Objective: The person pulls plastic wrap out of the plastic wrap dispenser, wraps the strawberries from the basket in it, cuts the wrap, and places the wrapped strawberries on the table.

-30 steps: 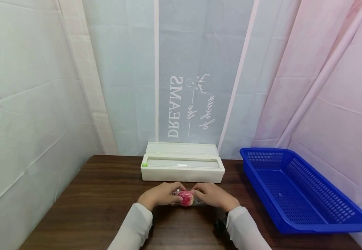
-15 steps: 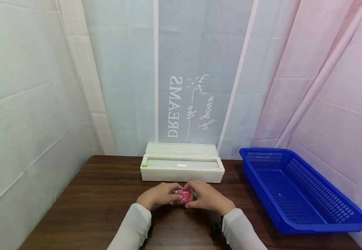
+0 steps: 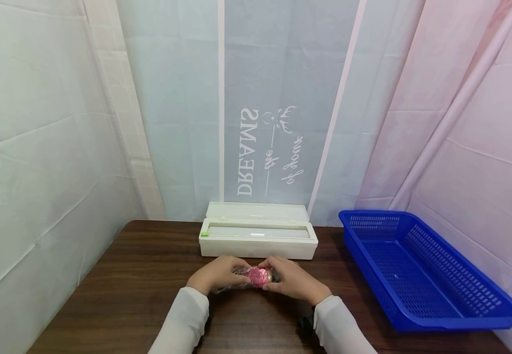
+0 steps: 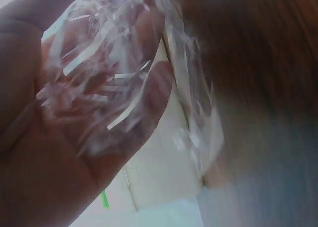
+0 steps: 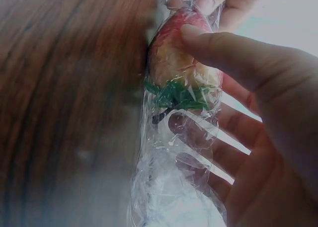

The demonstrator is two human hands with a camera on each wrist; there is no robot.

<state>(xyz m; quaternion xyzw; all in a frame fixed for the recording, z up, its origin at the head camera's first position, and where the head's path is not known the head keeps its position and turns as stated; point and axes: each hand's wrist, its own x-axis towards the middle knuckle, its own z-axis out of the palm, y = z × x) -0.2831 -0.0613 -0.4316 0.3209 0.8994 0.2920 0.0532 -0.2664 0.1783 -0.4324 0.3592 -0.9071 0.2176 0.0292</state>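
Observation:
A strawberry [image 3: 260,277], red at the tip and pale toward its green leaves [image 5: 181,95] and dark stem, is wrapped in clear cling film [image 5: 169,157]. My right hand [image 3: 295,278] holds it from the leafy side, thumb pressed on its flank. On the tip side, my left hand [image 3: 219,275] pinches the twisted film right at the fruit. Crumpled film [image 4: 114,73] spreads across the left palm in the left wrist view. In the right wrist view, more film trails past the stem along the right fingers.
Just behind the hands stands a white cling film dispenser [image 3: 258,248], lid raised, with a green slider [image 3: 205,234] at its left end. A blue plastic basket [image 3: 464,323] is at the right of the dark wooden table [image 3: 141,285]. Cloth walls [image 3: 185,123] enclose the table.
My right hand has moved left from the film end onto the strawberry. My left hand has shifted slightly left, and more film shows beneath it.

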